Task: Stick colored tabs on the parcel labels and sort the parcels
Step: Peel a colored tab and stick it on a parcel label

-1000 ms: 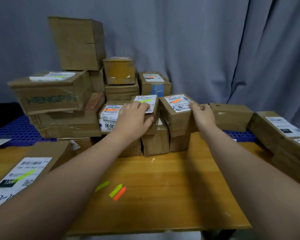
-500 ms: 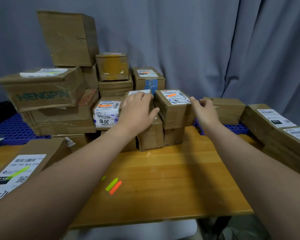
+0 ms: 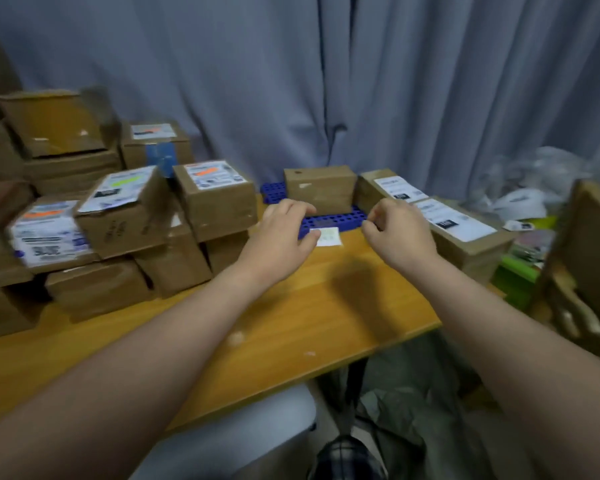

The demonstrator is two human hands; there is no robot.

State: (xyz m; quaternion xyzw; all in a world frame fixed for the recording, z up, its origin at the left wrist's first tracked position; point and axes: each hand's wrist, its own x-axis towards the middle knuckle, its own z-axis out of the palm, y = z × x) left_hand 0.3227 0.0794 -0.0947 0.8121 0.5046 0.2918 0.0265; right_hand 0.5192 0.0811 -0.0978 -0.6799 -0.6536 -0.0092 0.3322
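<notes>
Cardboard parcels (image 3: 219, 206) stacked left on the tabletop (image 3: 291, 306), each showing an orange tab (image 3: 203, 172) or green tab (image 3: 127, 181). Untabbed parcels (image 3: 471, 251) lie right.

We'd take the plain box (image 3: 321, 188) two-handed by its sides, turning it to find its label. Left hand (image 3: 284, 233) and right hand (image 3: 400, 233) are loosely curled and empty, just short of it.

Label print is too blurred to read.

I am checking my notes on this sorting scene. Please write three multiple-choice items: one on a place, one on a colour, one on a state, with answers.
1. The plain brown box stands on: A the blue pallet; B the wooden table; C another parcel.
2. The tab on the tilted parcel's label is: A orange; B green; C blue.
3. A parcel is gripped by: A both hands; B one hand; C neither hand.
Answers: A, blue grid shows beneath it; B, a green strip crosses it; C, left hand and right hand hover free.
</notes>
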